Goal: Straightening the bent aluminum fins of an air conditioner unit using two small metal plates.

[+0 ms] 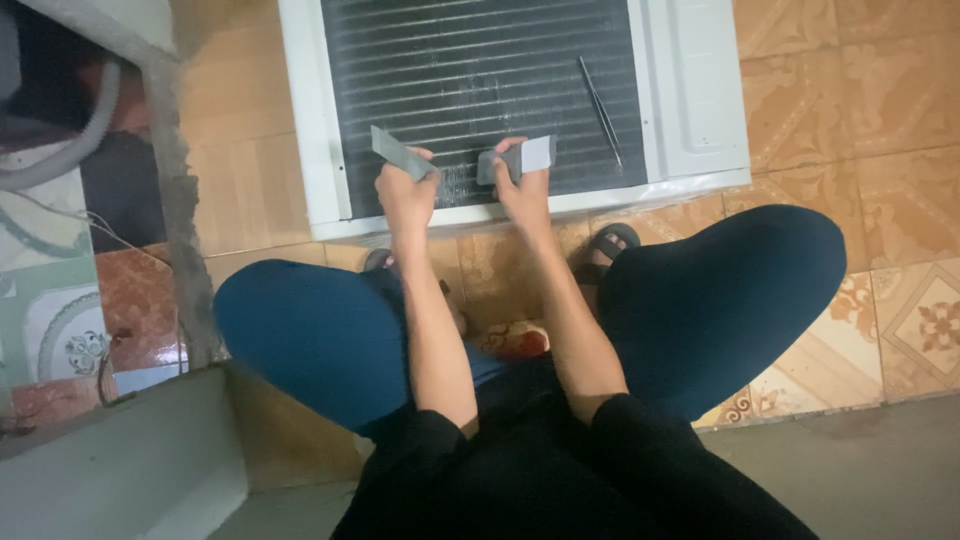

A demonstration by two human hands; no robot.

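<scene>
White AC unit [690, 90] lies on tiled floor [880, 150], dark fin coil [480, 80] facing up. Left hand [405, 190] grips a flat grey fin comb [400, 153] on the coil's near edge; right hand [520, 185] grips a second grey comb [528, 157] just beside it. Thin metal tweezers [600, 98] rest on fins nr right edge.

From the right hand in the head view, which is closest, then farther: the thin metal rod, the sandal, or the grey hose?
1. Thin metal rod, lying on the cooler's fins up and right of the right hand.
2. Sandal, on the floor below, about as close; too close to call.
3. Grey hose, far left.
</scene>
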